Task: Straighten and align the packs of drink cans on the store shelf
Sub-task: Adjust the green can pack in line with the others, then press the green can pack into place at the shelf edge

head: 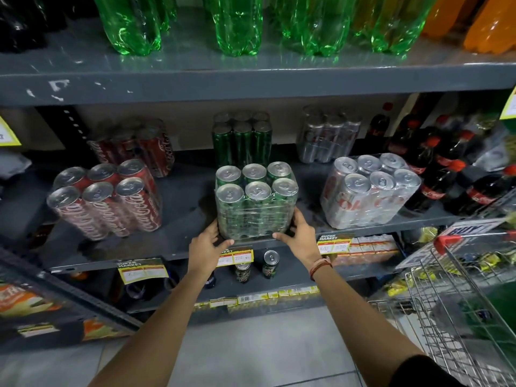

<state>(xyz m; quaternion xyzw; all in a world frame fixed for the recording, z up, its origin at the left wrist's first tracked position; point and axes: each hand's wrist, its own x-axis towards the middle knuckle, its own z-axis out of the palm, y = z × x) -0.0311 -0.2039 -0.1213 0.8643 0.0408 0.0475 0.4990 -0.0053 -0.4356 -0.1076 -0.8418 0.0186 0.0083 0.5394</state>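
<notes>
I have both hands on the shrink-wrapped six-pack of green drink cans (255, 201) at the front edge of the grey metal shelf (181, 247): my left hand (208, 247) clamps its lower left corner, my right hand (298, 233) its lower right. The red cola can pack (107, 198) sits tilted to its left, the silver can pack (368, 189) to its right.

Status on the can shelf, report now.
Left hand and right hand clamp the green can pack at its lower corners, at the shelf edge. Red pack and silver pack sit skewed. Nothing blocking.
</notes>
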